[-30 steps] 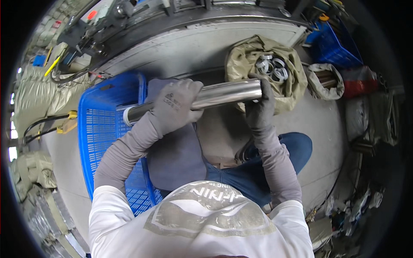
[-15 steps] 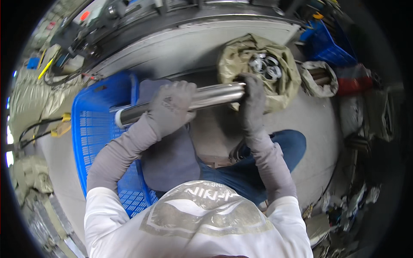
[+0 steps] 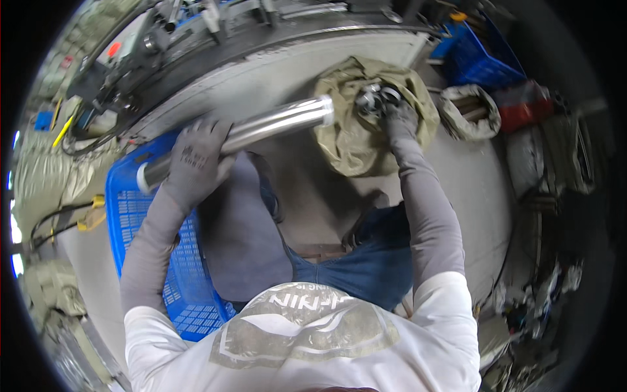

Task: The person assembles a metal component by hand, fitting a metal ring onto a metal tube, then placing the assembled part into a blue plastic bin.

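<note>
My gloved left hand (image 3: 198,155) is closed round a shiny metal tube (image 3: 277,124), which slants up to the right over my lap. A white ring (image 3: 142,178) rims the tube's left end, and a pale edge shows at its right end. My gloved right hand (image 3: 400,121) is off the tube and reaches into an open khaki sack (image 3: 346,153). Its fingers are hidden among several shiny, dark-and-white ring-shaped parts (image 3: 369,101), so whether they grip one does not show. Under my left hand and the tube's left end stands a blue plastic crate (image 3: 124,202).
A long machine bench (image 3: 261,49) runs across the far side. Right of the khaki sack stand a smaller white sack (image 3: 469,127), a blue bin (image 3: 486,65) and a red bag (image 3: 522,108). A grey cloth (image 3: 241,228) covers my left leg.
My right hand has let go of the tube's right end and moved right into the khaki sack. The left hand has carried the tube left, its right end tilting up more.
</note>
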Motion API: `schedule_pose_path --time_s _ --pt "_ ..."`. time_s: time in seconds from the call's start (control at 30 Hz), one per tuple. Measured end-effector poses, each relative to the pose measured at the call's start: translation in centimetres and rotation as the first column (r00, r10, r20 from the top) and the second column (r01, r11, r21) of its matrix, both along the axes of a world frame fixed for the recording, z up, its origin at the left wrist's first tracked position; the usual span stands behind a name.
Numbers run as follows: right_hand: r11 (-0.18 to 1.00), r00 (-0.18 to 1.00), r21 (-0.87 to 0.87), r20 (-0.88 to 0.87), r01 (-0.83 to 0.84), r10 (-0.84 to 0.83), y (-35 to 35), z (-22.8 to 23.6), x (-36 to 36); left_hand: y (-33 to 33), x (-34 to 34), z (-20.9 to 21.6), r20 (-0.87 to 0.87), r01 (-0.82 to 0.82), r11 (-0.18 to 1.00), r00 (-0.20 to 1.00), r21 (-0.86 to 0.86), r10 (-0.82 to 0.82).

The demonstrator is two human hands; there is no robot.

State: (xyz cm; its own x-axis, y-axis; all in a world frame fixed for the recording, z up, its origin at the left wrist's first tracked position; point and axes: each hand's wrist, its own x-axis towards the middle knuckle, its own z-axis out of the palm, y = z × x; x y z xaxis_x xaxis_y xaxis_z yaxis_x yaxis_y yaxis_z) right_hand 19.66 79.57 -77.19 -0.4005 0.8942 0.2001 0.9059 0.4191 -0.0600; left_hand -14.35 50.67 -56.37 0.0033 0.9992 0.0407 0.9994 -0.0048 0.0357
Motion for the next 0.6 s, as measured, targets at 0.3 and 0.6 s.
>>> schedule_pose_path --time_s 0.3,0.6 --pt "0.857 0.934 -0.454 -0.347 -0.245 0.083 -1.9 -1.1 -4.2 13.2 -5.2 3.0 -0.257 -0.018 0.898 0.956 0.440 0.145" --pt "0.941 0.999 -0.336 0.018 -0.036 0.045 -4.8 1.6 -4.8 27.3 -8.5 7.3 -0.213 -0.202 0.888 0.927 0.412 0.310"
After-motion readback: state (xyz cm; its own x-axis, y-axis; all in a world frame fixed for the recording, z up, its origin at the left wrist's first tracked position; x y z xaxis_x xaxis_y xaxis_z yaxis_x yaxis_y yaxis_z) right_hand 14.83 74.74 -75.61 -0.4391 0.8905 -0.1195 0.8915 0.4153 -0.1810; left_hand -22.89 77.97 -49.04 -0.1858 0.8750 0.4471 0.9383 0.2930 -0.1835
